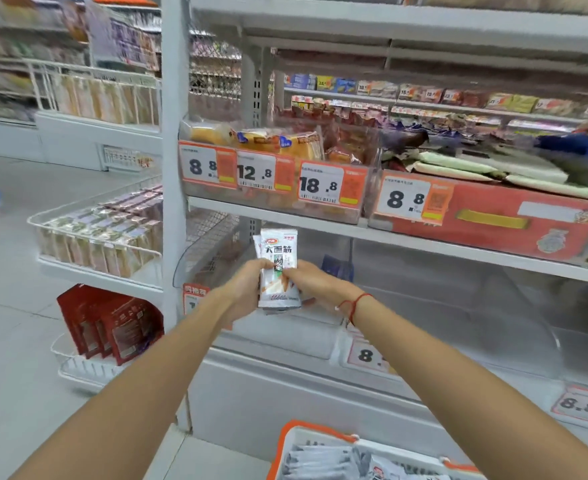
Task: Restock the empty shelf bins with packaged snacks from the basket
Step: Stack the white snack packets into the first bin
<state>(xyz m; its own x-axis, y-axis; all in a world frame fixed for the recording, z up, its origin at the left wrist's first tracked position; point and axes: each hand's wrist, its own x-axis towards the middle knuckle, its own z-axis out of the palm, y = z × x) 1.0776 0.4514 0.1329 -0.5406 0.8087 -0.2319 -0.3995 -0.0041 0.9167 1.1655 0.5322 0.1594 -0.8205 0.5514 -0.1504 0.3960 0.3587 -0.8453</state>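
Note:
Both hands hold a small stack of white snack packets (278, 261) upright in front of the lower shelf. My left hand (247, 289) grips the stack's left side and my right hand (310, 280) pinches its right side; a red string circles the right wrist. Behind the packets lies a clear plastic shelf bin (213, 251) at the shelf's left end, with more clear bins (459, 320) stretching to the right. At the bottom of the view, the white basket with orange rim (306, 433) holds several more white and grey packets (323, 462).
The shelf above (355, 233) carries bins of bread and snacks with orange price tags, and a red carton (493, 216). Left of the white upright post (175, 168) stand wire racks with packaged goods and red pouches (112, 323). Someone's blue sleeve (576, 143) shows at far right.

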